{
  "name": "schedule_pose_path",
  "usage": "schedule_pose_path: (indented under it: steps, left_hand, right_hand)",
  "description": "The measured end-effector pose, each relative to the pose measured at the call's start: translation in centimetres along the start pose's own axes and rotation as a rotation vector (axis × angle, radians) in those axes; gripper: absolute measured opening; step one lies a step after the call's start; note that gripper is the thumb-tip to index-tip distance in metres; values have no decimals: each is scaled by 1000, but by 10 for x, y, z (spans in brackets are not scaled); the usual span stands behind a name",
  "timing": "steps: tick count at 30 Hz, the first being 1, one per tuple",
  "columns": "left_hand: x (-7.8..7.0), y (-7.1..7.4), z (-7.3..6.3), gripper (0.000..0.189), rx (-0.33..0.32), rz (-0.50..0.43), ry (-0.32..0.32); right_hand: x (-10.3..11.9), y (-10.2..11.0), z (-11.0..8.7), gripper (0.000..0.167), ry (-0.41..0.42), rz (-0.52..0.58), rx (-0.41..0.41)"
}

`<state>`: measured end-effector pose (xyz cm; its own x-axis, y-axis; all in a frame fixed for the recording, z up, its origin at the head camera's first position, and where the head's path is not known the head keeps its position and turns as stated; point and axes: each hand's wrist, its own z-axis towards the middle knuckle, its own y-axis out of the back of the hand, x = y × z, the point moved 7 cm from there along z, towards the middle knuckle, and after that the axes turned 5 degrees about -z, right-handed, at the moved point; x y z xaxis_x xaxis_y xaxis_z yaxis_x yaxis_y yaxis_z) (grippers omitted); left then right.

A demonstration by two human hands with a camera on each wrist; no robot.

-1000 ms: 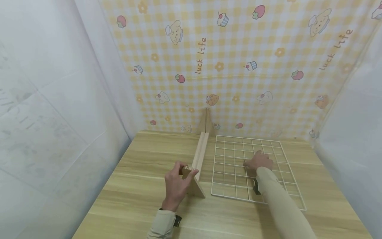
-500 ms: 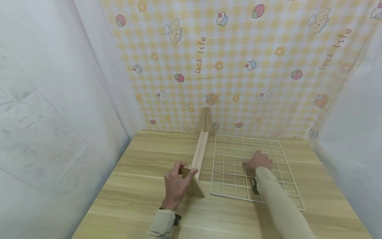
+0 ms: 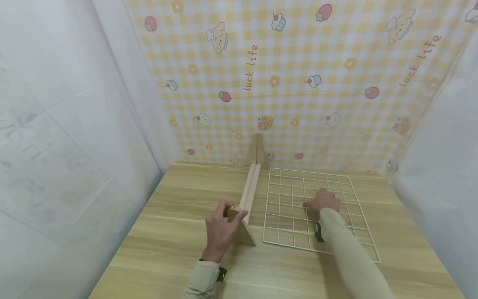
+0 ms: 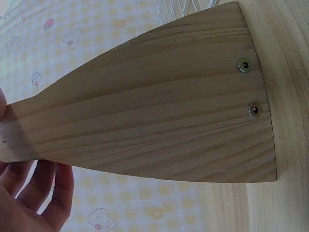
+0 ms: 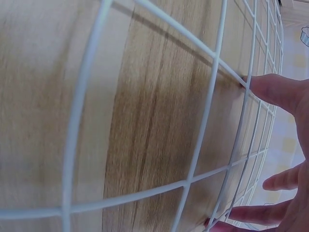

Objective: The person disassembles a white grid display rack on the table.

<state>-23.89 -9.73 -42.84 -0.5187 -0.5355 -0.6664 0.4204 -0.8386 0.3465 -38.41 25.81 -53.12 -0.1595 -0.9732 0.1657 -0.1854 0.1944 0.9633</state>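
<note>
A wooden stand has a long grooved bar (image 3: 250, 191) between two upright end boards. My left hand (image 3: 219, 232) grips the narrow top of the near end board (image 3: 244, 234), thumb on one side and fingers on the other. In the left wrist view this board (image 4: 159, 106) tapers toward my fingers, and two metal bolts show near its wide base. A white wire grid panel (image 3: 281, 206) lies flat on the table, right of the stand. My right hand (image 3: 325, 200) rests on the grid, fingers spread. In the right wrist view, its thumb (image 5: 273, 89) touches a wire crossing.
The wood-grain table (image 3: 168, 249) lies beneath everything. The far end board (image 3: 257, 150) stands close to a yellow checked curtain (image 3: 291, 62) at the back. White sheets hang at the left (image 3: 74, 124) and right.
</note>
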Motion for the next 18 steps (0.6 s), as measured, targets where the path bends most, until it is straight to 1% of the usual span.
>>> schedule_pose_path:
  steps: [7,12,16,18]
  left_hand:
    - [0,0,0,33,9,-19,12]
    - [1,0,0,33,2,-9,9]
    - [2,0,2,34,-4,0,3]
    - [2,0,3,34,-5,4,0]
  right_hand:
    - [2,0,-3,87,8,1,-2]
    - [-1,-3,0,86,3,2,-6]
    - [-3,-5,3,85,-10,12,-11]
    - [-4,-7,4,86,-28,43,-10]
